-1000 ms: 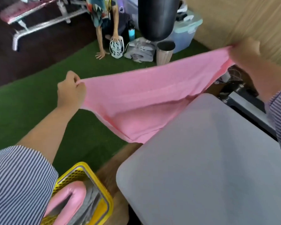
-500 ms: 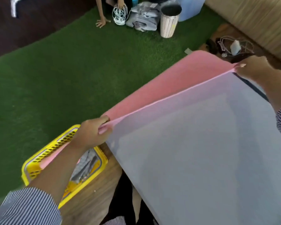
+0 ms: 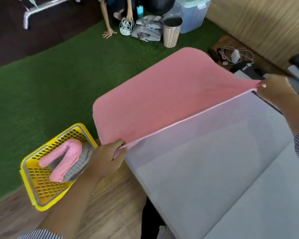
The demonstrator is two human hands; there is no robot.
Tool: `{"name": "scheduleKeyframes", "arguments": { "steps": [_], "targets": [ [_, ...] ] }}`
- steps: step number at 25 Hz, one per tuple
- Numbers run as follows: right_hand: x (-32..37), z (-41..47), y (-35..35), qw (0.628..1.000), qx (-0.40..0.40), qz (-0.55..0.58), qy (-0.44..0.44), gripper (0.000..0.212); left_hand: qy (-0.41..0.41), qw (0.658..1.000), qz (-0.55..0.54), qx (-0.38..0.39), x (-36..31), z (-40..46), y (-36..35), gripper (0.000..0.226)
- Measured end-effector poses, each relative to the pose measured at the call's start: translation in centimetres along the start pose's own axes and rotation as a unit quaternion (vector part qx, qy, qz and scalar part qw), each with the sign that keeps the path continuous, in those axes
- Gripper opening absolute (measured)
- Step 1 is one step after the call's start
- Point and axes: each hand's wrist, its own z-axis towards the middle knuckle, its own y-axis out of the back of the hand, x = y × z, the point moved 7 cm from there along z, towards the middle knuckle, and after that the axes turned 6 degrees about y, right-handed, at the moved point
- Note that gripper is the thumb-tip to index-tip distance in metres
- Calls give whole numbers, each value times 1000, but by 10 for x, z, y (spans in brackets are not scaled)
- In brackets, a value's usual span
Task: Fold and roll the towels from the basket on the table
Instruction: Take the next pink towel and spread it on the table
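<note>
A pink towel (image 3: 164, 94) lies spread over the far end of the grey table (image 3: 223, 169), its near edge stretched taut. My left hand (image 3: 105, 159) pinches the towel's near left corner at the table's left edge. My right hand (image 3: 273, 90) pinches the near right corner at the table's right side. A yellow basket (image 3: 41, 192) sits on the floor at the lower left. It holds a rolled pink towel (image 3: 66, 157) and a grey waffle towel (image 3: 79, 164), partly hidden behind my left forearm.
Green turf covers the floor beyond the table. A striped bin (image 3: 171, 31), a clear storage box (image 3: 192, 16), grey cloth and cables lie at the back. Another person's arms reach to the floor at top centre. Wooden floor runs under the basket.
The pink towel came down from mid-air and now lies over the table's far end. Both hands moved toward me, keeping their corners.
</note>
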Motion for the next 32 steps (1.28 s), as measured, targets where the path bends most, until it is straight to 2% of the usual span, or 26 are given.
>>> {"name": "scheduleKeyframes", "arguments": {
  "steps": [4,6,9,12,17,20,22,25,28,30,32],
  "targets": [
    [-42,-56,-10,999,-15,9,-28,21,-20,998,46,-45,-41,-43,-3,13],
    [-54,-93,-16,1000,-3,-12,-6,22,-32,996,57,-59,-55,-75,-12,14],
    [-74,-152,-22,1000,11,-25,-4,23,-4,1000,5,-9,-67,-122,-42,29],
    [-105,-199,-32,1000,14,-18,-6,25,5,1000,3,3,-90,-172,-77,34],
    [-169,-257,-48,999,-8,39,-8,30,29,999,5,-15,-147,-235,-128,25],
    [-205,-285,-55,999,-23,36,19,30,25,999,-40,-19,-197,-281,-167,20],
    [-234,-307,-68,999,-12,33,25,31,47,997,-64,-23,-226,-313,-195,24],
    [-273,-345,-83,999,-3,12,31,31,74,996,-42,-33,-256,-353,-226,30],
    [-304,-391,-99,999,-2,8,33,28,73,997,-22,-26,-285,-385,-251,25],
    [-327,-424,-111,1000,9,12,16,26,65,996,-53,-18,-305,-405,-265,16],
    [-342,-456,-116,1000,12,7,12,26,50,996,-67,-16,-322,-423,-276,16]
  ]
}}
